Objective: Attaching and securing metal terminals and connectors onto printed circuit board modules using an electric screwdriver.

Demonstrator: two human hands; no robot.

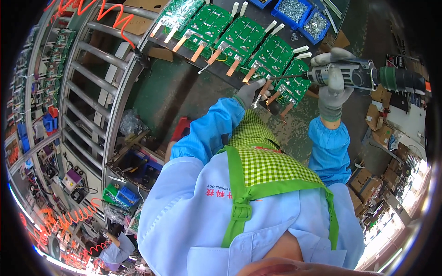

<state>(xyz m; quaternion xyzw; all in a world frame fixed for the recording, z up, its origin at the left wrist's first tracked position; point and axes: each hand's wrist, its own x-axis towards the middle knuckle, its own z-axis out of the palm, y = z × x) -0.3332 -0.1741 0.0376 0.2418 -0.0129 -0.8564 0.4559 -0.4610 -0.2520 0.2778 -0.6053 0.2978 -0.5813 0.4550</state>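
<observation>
My gloved right hand (334, 87) grips a grey power screwdriver (347, 75) lying level, its long thin bit pointing left. The bit's tip meets the area by the copper strip (265, 87) on a green circuit board (272, 57). My gloved left hand (250, 93) is closed at that strip, fingertips close to the bit's tip. A small silver tool, seemingly a wrench (256, 100), sticks out below its fingers; the rest of it is hidden. More green circuit boards (243, 34) with copper strips and white posts stand in a row along the dark bench.
Blue bins (292, 11) of small metal hardware stand beyond the boards. At left is a metal-tube rack (94, 83) with an orange coiled hose (122, 18). Cardboard boxes (368, 181) stand at right. Another person (115, 250) is at lower left.
</observation>
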